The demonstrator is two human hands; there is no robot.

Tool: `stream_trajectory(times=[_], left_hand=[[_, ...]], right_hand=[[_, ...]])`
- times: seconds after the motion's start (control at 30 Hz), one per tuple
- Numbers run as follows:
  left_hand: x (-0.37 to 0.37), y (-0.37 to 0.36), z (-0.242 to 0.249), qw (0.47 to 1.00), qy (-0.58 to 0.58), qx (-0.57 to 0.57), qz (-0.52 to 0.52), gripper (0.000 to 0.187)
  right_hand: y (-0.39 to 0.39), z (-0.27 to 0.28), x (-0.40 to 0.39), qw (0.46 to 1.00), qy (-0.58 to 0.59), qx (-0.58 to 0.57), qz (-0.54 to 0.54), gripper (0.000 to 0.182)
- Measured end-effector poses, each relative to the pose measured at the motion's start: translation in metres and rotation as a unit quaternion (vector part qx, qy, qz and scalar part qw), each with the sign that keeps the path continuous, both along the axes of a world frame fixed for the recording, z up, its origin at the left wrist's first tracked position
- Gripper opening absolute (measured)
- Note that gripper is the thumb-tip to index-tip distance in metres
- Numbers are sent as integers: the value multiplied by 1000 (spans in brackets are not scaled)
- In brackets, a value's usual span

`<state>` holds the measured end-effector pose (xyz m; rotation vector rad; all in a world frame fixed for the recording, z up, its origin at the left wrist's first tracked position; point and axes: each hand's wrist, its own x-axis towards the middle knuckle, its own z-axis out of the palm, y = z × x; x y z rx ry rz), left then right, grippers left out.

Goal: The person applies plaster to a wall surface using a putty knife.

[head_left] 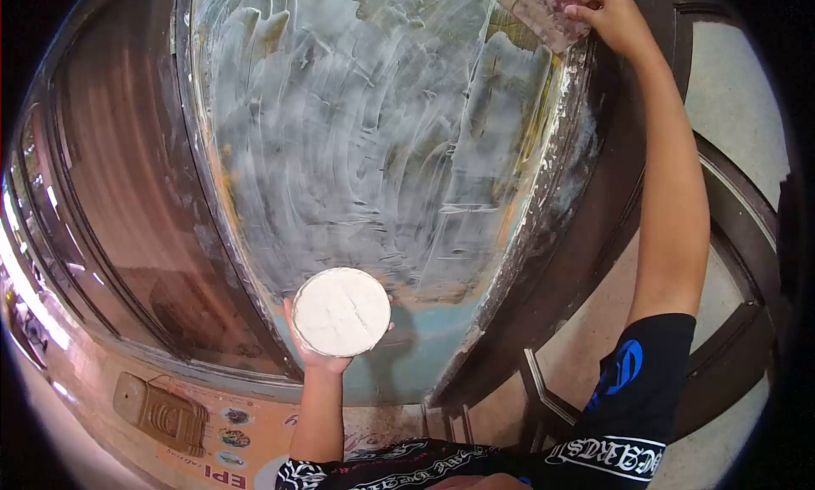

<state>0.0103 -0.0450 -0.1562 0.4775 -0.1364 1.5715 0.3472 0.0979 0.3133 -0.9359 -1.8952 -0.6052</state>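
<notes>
My left hand (pixel 321 360) is wrapped around a round tub of white paste (pixel 341 312), held up level in front of the lower part of a panel. Up at the top right, my right hand (pixel 618 19) pinches a flat, stained scraper (pixel 548 16) between thumb and fingers. The scraper's blade lies against the panel's upper right edge. Streaky whitish paste covers most of the panel (pixel 356 150), with a bare bluish strip along its bottom. The tub's sides and some left fingers are hidden.
A dark wooden frame (pixel 543 235) with white smears borders the panel. Brown wooden panelling (pixel 127 184) stands on the left. Below left, a brown plastic object (pixel 160 412) lies on an orange printed sheet (pixel 233 456). More dark framed pieces (pixel 722 295) are at the right.
</notes>
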Motion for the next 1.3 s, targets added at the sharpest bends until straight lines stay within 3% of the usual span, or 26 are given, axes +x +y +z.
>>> stream_trajectory(times=[0.03,0.07,0.1,0.13,0.17,0.2,0.23,0.27,0.37,0.47,0.57,0.63,0.7,0.77,0.83,0.9,0.93,1.03,1.07,1.13,1.2,1.23,1.3], left_hand=[[-2,-1,0,1000,2,-1,0,94],[-3,-2,1,1000,2,1,-6,95],[-3,-2,2,1000,0,3,-13,95],[-3,-1,2,1000,1,2,-16,95],[-3,0,3,1000,-3,6,-16,96],[-3,0,2,1000,-6,8,-15,96],[-3,0,0,1000,-5,1,-19,96],[-2,2,-1,1000,5,6,-24,96],[0,3,0,999,0,2,-42,95],[-3,6,-11,999,6,6,-39,94],[-4,1,-5,999,8,21,-42,94],[-4,-3,0,999,-1,14,-40,94],[-8,-6,-1,1000,-7,-5,0,96],[-12,-8,1,1000,4,10,-1,97],[-12,-7,2,1000,10,27,-10,98],[-14,-7,1,1000,6,16,-3,99],[-14,-6,2,1000,20,23,-4,98],[-10,-8,3,999,11,31,-36,98],[-9,-8,4,999,11,34,-35,98],[-6,-9,2,999,7,19,-46,95],[-5,-10,0,999,30,12,-26,92],[-5,-11,-4,999,29,16,-22,92],[-9,-10,-12,1000,11,-21,16,92]], right_hand=[[-18,-5,-9,995,62,-47,57,18],[17,1,19,997,-54,-10,45,27],[4,-24,4,997,-69,7,42,25],[-14,-52,-12,990,-123,-43,63,25],[-38,-93,-38,981,-27,-186,47,24],[-22,-123,-42,967,-164,-181,75,23],[-22,-174,-51,974,-202,-70,81,22],[-13,-197,-62,929,-225,-285,74,23],[-6,-258,-75,922,-309,-230,-29,20],[8,-225,-65,949,-264,-158,-74,19],[-8,-135,-53,982,-135,-95,-97,23],[5,-70,-25,996,-87,2,-30,30],[2,-10,-3,997,-50,12,-59,27],[-27,-6,-7,997,51,-21,55,14],[-11,-25,1,995,-49,7,90,25],[-27,-79,-25,982,-114,-136,66,22],[-13,-114,-29,975,-152,-136,83,34],[-10,-175,-55,939,-219,-253,76,30],[2,-178,-52,951,-212,-210,77,28],[17,-161,-47,973,-176,-141,51,26],[25,-119,-41,988,-120,-97,15,24],[27,-89,-38,987,-119,-92,-56,25],[31,-38,-24,993,-81,15,-85,30]])
